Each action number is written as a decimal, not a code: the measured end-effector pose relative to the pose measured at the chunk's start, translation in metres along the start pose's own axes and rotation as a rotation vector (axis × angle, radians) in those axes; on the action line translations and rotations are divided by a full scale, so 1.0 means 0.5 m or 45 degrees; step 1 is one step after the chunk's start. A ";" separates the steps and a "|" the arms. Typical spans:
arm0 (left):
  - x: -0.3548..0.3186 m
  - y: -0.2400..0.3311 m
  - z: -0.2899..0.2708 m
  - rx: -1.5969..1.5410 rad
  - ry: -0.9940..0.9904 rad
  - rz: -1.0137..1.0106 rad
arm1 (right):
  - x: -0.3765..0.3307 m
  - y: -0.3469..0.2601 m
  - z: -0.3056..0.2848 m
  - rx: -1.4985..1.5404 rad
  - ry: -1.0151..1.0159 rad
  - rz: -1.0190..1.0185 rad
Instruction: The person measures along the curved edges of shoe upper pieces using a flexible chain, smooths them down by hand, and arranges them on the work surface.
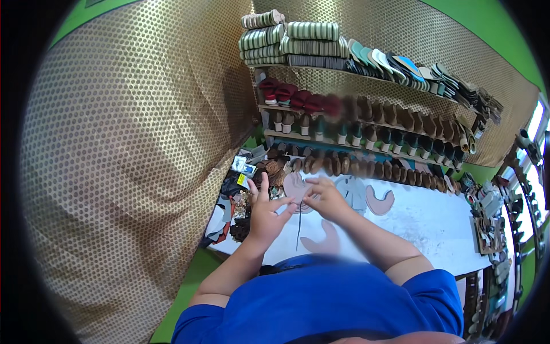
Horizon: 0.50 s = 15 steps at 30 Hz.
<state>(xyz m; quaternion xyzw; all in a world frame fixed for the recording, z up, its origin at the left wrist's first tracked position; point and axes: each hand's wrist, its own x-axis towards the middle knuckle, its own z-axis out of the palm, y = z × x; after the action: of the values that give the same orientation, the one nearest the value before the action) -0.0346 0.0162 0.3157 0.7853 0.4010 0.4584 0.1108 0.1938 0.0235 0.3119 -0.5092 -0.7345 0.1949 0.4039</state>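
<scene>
My left hand (266, 217) is raised over the worktable, thumb and forefinger tips brought together and the other fingers stretched up. What lies in its pinch is too small to make out. Close beside it, my right hand (327, 198) has its fingertips pressed together, holding the top of a thin dark strip (298, 234) that hangs straight down. Behind the fingertips is a rounded pale pink piece (294, 182), partly covered by the hands. A curved pink cutout (324, 239) lies under my right forearm, and a U-shaped pink one (379, 200) lies farther right.
The white table (432, 221) has grey cut pieces (353, 192) beyond my right hand. Dark scraps and small packets (243, 165) crowd its left end. Shelves (366, 140) with several shoe forms and stacked soles (312, 31) rise behind. A patterned gold curtain (132, 155) hangs left.
</scene>
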 end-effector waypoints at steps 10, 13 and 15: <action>-0.021 0.110 0.038 0.204 -0.056 0.137 | -0.097 -0.017 -0.049 0.058 -0.079 0.014; -0.026 0.126 0.049 0.236 -0.046 0.131 | -0.109 -0.006 -0.058 0.079 -0.067 0.010; -0.028 0.131 0.057 0.247 -0.048 0.126 | -0.114 -0.002 -0.063 0.092 -0.071 0.009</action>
<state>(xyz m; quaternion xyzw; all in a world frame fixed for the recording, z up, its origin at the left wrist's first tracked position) 0.0194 -0.0314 0.3263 0.8198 0.4021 0.4073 0.0190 0.2271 -0.0327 0.3089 -0.4912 -0.7361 0.2368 0.4009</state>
